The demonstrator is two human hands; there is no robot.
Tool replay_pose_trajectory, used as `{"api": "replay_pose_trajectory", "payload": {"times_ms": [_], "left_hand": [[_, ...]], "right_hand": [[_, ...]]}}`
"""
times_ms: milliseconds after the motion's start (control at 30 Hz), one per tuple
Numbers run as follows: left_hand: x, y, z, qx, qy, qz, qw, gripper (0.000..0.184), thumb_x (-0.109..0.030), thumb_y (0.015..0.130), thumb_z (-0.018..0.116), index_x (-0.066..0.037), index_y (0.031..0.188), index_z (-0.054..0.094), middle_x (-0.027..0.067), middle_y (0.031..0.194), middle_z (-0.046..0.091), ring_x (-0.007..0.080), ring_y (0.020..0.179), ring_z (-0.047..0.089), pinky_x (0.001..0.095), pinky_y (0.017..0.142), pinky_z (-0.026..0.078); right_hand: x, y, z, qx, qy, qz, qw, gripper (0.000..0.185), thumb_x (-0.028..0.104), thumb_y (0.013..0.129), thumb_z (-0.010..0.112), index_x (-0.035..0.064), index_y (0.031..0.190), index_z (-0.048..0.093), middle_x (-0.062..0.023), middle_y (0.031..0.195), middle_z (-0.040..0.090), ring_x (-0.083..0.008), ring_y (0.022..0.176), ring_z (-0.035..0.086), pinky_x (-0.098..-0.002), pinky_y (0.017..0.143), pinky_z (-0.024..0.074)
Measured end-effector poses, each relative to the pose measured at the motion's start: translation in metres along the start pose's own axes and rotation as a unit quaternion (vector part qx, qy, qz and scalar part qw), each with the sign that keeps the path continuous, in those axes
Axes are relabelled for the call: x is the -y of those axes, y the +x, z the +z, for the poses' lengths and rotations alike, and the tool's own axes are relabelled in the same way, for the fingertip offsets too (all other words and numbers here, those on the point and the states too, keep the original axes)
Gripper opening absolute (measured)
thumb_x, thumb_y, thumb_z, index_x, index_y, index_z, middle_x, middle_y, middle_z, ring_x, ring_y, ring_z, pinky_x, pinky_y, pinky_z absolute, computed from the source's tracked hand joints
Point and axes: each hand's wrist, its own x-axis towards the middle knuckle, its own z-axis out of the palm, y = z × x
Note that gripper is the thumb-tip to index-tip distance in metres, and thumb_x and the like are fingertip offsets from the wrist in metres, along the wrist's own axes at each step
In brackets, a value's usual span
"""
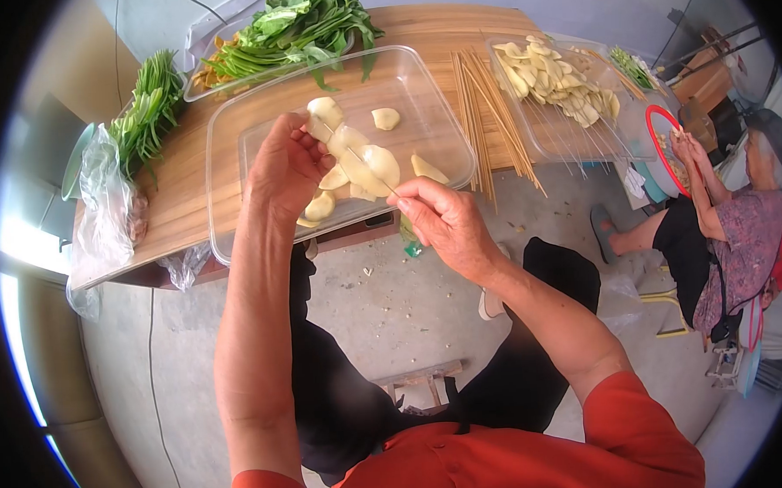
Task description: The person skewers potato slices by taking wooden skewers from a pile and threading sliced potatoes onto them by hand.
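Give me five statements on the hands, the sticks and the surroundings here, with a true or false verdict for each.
1. The right hand grips one end of a skewer. True.
2. The left hand lies flat on the floor. False: it is raised, at the pale slices threaded on the skewer.
3. Loose wooden sticks lie between two clear trays. True.
4. The leafy greens lie on the person's lap. False: they are piled at the far side of the table.
5. Another person is beside a red-rimmed basin. True.
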Motion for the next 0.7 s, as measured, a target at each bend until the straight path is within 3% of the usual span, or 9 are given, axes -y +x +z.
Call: {"api": "replay_pose_trajectory", "payload": {"times_ms": [233, 333, 400, 467, 500, 700], "left_hand": [[-0.001, 0.001, -0.005, 0.042, -0.023, -0.021, 0.999, 0.018, -0.022, 0.086, 0.062, -0.006, 0.094, 0.062, 0.0022, 0.085, 0.065, 0.0146, 0.072, 0.056, 0.0307, 0.071, 0.048], [-0.001, -0.003, 0.002, 0.029, -0.021, -0.016, 0.999, 0.017, -0.022, 0.086, 0.062, -0.007, 0.093, 0.063, 0.0016, 0.085, 0.065, 0.0151, 0.074, 0.057, 0.0318, 0.073, 0.048], [0.0, -0.008, 0.013, -0.028, -0.006, 0.004, 1.0, 0.017, -0.02, 0.084, 0.063, -0.006, 0.094, 0.06, 0.0019, 0.082, 0.06, 0.0138, 0.07, 0.054, 0.0295, 0.068, 0.046], [0.0, -0.009, 0.017, -0.037, -0.001, 0.009, 0.999, 0.017, -0.02, 0.084, 0.062, -0.007, 0.094, 0.06, 0.002, 0.083, 0.061, 0.0139, 0.071, 0.054, 0.0296, 0.068, 0.046], [0.0, -0.009, 0.018, -0.046, 0.005, 0.014, 0.999, 0.016, -0.02, 0.085, 0.061, -0.007, 0.094, 0.06, 0.0021, 0.083, 0.062, 0.0139, 0.071, 0.055, 0.0297, 0.067, 0.046], [0.001, -0.008, 0.014, -0.037, 0.044, 0.01, 0.998, 0.015, -0.02, 0.086, 0.058, -0.009, 0.095, 0.061, 0.0021, 0.086, 0.065, 0.0133, 0.074, 0.057, 0.029, 0.067, 0.044]], "right_hand": [[-0.003, 0.0, -0.001, 0.0, -0.03, -0.011, 0.999, 0.013, 0.009, 0.1, 0.051, 0.0011, 0.101, 0.061, 0.0034, 0.065, 0.047, -0.0034, 0.055, 0.041, -0.0211, 0.05, 0.0359], [0.0, 0.0, 0.001, -0.011, -0.027, -0.011, 1.0, 0.013, 0.01, 0.1, 0.052, 0.0006, 0.098, 0.061, 0.003, 0.064, 0.046, -0.0037, 0.056, 0.04, -0.0218, 0.05, 0.0356], [0.001, 0.001, 0.001, -0.016, -0.017, -0.008, 1.0, 0.013, 0.011, 0.099, 0.054, 0.0, 0.096, 0.06, 0.0026, 0.063, 0.046, -0.004, 0.057, 0.04, -0.0225, 0.049, 0.0354], [-0.001, 0.003, -0.002, 0.027, 0.14, 0.086, 0.986, 0.013, 0.011, 0.099, 0.054, 0.0006, 0.095, 0.061, 0.0034, 0.065, 0.047, -0.0034, 0.057, 0.04, -0.0212, 0.05, 0.0353], [-0.002, 0.003, -0.002, 0.027, 0.141, 0.086, 0.986, 0.013, 0.011, 0.099, 0.054, 0.0006, 0.095, 0.061, 0.0034, 0.065, 0.047, -0.0034, 0.057, 0.04, -0.0212, 0.05, 0.0353], [-0.005, 0.004, -0.003, -0.024, -0.048, -0.031, 0.998, 0.015, 0.013, 0.099, 0.054, 0.0008, 0.094, 0.061, 0.0061, 0.066, 0.047, -0.001, 0.056, 0.039, -0.0181, 0.048, 0.0332]]}}
